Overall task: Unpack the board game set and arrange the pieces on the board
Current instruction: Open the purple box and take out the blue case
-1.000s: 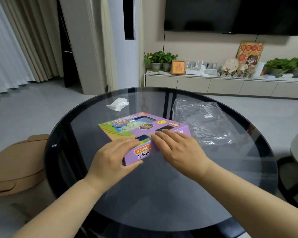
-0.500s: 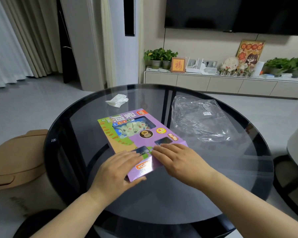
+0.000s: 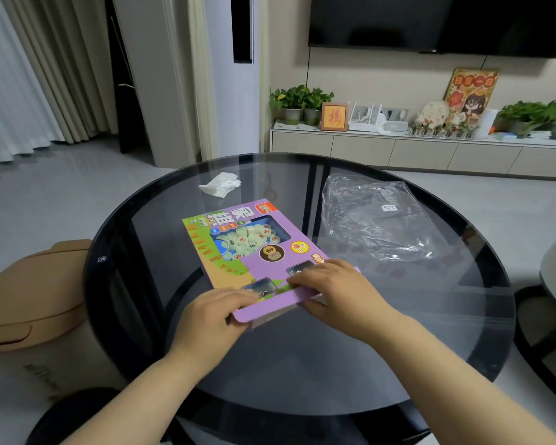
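Purple cardboard game box (image 3: 257, 252): flat on round dark glass table (image 3: 302, 364) (pale pieces behind window)
Left hand (image 3: 211, 316): pinching near-left corner
Right hand (image 3: 337, 290): pinching near-right edge, fingers on top

The box (image 3: 257, 252) now shows more of its top face, and its near end flap (image 3: 270, 308), earlier face-on with an orange label, is swung up level with the lid. The left hand (image 3: 212, 319) shifts to the near-left corner, while the right hand (image 3: 337, 290) slides its thumb to the near edge.
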A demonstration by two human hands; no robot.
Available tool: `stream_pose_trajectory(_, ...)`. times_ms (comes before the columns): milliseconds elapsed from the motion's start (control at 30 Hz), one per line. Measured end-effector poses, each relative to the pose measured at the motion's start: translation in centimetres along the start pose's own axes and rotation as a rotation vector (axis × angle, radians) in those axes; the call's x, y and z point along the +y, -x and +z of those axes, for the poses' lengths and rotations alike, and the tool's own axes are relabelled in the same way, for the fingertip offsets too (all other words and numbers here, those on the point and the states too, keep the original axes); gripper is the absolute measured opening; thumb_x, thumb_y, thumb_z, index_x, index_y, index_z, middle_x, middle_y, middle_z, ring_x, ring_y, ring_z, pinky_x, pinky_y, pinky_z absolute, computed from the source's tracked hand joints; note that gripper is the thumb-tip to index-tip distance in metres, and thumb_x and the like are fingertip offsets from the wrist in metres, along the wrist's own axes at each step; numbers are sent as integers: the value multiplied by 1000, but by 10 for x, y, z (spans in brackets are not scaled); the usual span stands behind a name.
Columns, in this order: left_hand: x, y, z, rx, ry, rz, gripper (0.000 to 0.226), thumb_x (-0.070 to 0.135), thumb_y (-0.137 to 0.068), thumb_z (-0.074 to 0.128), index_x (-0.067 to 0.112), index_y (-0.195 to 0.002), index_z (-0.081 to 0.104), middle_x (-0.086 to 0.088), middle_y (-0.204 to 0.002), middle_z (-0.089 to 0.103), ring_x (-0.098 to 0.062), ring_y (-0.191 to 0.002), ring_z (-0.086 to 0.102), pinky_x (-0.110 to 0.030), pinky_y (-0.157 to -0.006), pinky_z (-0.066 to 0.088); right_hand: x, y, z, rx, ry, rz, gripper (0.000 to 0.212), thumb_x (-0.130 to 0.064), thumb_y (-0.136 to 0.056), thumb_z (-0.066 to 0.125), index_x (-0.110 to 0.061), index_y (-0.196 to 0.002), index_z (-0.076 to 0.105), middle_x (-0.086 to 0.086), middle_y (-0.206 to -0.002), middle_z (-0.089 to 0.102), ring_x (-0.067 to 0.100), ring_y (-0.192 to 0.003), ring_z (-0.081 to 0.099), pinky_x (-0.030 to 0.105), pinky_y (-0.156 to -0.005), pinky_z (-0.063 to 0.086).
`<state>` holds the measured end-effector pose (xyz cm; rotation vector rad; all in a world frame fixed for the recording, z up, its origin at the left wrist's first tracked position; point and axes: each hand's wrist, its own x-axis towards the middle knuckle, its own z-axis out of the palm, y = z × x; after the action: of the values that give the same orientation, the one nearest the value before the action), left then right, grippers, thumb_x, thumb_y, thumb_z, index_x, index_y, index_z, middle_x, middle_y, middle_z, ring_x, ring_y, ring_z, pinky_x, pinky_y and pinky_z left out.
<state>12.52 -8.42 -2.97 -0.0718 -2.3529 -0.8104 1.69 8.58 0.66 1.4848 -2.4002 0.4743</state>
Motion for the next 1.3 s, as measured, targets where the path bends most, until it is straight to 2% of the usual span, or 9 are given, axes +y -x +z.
stream_pose_trajectory(67, 4, -3, 0, 36, 100, -124, 42, 41, -65, 45, 39, -106, 46, 42, -102, 50, 13, -86, 52, -1, -76, 38, 1, 4, 1, 130, 41, 27, 42, -35, -66, 61, -17, -104, 63, 0, -102, 70, 20, -101, 60, 37, -91, 46)
stream_pose_trajectory(133, 7, -4, 0, 64, 146, -203, 39, 45, -64, 49, 44, -103, 45, 52, -79, 51, 22, -79, 51, -2, -72, 40, 0, 13, 2, 384, -99, 133, 43, -40, -68, 56, -19, -104, 56, -4, -110, 62, 12, -107, 49, 22, -97, 40)
stream_pose_trajectory(233, 10, -8, 1, 138, 201, -289, 32, 44, -66, 54, 20, -82, 67, 25, -59, 62, 7, -66, 53, -4, -63, 37, -16, 24, -8, 682, -630, 568, 7, -29, -79, 57, -25, -81, 51, -10, -100, 53, -7, -86, 50, -1, -74, 39)
stream_pose_trajectory(300, 15, -12, 2, 185, 229, -319, 48, 46, -69, 57, -1, -73, 69, 6, -58, 60, -7, -61, 48, -4, -58, 34, -21, 28, -4, 639, -1021, 914, 17, -13, -87, 54, -22, -74, 50, 2, -88, 56, 1, -71, 54, 3, -53, 43)
stream_pose_trajectory(367, 19, -18, 2, 212, 258, -365, 35, 32, -81, 62, -2, -85, 70, 4, -69, 59, -6, -65, 50, -1, -58, 34, -27, 29, 3, 490, -1347, 1089, 19, -7, -91, 48, -16, -75, 54, 6, -83, 59, 11, -68, 56, 10, -48, 48)
stream_pose_trajectory(467, 25, -25, 2, 243, 279, -384, 23, 14, -87, 55, -2, -99, 68, 13, -83, 59, 5, -70, 55, 3, -60, 35, -42, 23, 5, 363, -1639, 1130, 18, -4, -93, 42, -10, -83, 56, 5, -81, 63, 14, -66, 59, 15, -47, 50)
stream_pose_trajectory(633, 30, -29, -3, 285, 307, -413, 26, 15, -88, 55, -3, -102, 66, 8, -92, 58, -8, -79, 52, 5, -59, 34, -49, 14, 6, 293, -1733, 1174, 10, -9, -93, 44, -9, -96, 54, 5, -84, 63, 7, -41, 54, 15, -40, 42)
stream_pose_trajectory(1100, 33, -26, -2, 235, 235, -370, 23, 13, -86, 57, 2, -103, 67, 4, -90, 60, -12, -86, 55, 3, -60, 36, -54, -11, 7, 362, -1808, 1223, 20, -14, -91, 49, -12, -72, 53, -3, -48, 46, 10, -48, 44, 18, -47, 41)
stream_pose_trajectory(1300, 30, -23, 0, 173, 82, -240, 48, 42, -73, 48, 6, -97, 71, -9, -85, 71, -16, -78, 59, -27, -67, 41, -51, -7, 12, 416, -1857, 1196, 24, -7, -94, 42, -10, -71, 49, 0, -58, 52, 10, -53, 51, 18, -53, 44)
